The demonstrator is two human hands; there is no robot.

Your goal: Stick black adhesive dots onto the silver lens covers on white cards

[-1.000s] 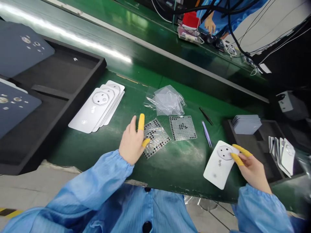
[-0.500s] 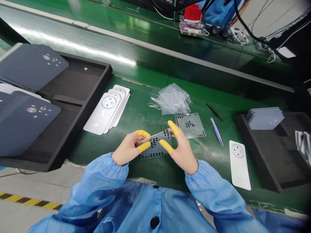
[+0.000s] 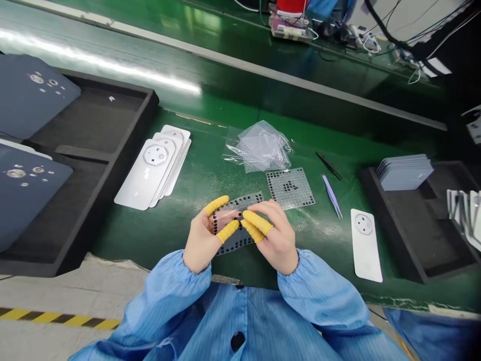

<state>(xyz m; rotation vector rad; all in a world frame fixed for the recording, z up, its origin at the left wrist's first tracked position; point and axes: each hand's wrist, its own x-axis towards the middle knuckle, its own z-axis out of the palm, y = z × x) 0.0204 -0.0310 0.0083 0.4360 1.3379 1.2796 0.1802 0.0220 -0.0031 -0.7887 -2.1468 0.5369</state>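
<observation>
Both hands, left point(image 3: 201, 240) & right point(image 3: 276, 240), pinch the dotted sheet point(image 3: 235, 225) w/ capped fingers point(image 3: 227, 231) closed on its near edge, lifted slightly off the table point(image 3: 180, 220) prob. to peel a piece, 2nd sheet point(image 3: 290, 188) lying just beyond.

Near part of dotted sheet point(image 3: 240, 220) covered by left hand point(image 3: 205, 240) and right hand point(image 3: 276, 240); whatever fingertips pinch too small to tell, possibly one dot. Dark panels point(image 3: 26, 145) at bench's left edge cut off by frame. Stacked white pieces point(image 3: 464, 218) at right edge cut off. Co-worker's station point(image 3: 293, 20) at far edge cropped, blurred. Markings on single white plate point(image 3: 365, 245) unreadable.
</observation>
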